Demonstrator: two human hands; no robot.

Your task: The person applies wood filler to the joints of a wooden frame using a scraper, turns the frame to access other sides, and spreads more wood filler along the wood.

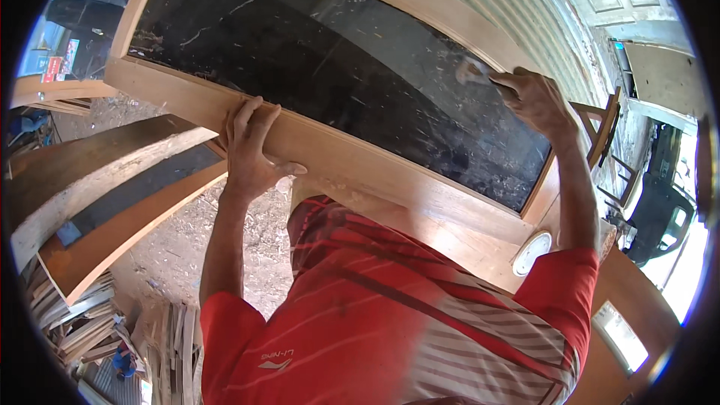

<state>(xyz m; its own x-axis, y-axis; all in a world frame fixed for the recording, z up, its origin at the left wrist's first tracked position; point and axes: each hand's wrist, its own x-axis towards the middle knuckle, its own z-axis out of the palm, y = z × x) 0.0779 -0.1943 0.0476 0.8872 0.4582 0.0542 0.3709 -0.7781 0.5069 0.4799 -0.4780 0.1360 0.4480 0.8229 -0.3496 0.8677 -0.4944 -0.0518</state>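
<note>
At the far left, planks and a heap of offcuts run out of the picture's dark rim, so their ends cannot be seen. The left hand lies on the near rail of a wooden door frame, fingers spread flat over the top face and thumb hooked along the near edge; it presses the rail rather than closing round it. The frame surrounds a large dark glass pane, dusty and scratched, which fills the upper middle of the view, and the frame's top corner is cut off by the rim. The person's red striped shirt hides what supports the frame below. The right hand is clenched near the pane's far right edge around a small pale object, blurred and mostly covered by the fingers, so its kind cannot be told.
</note>
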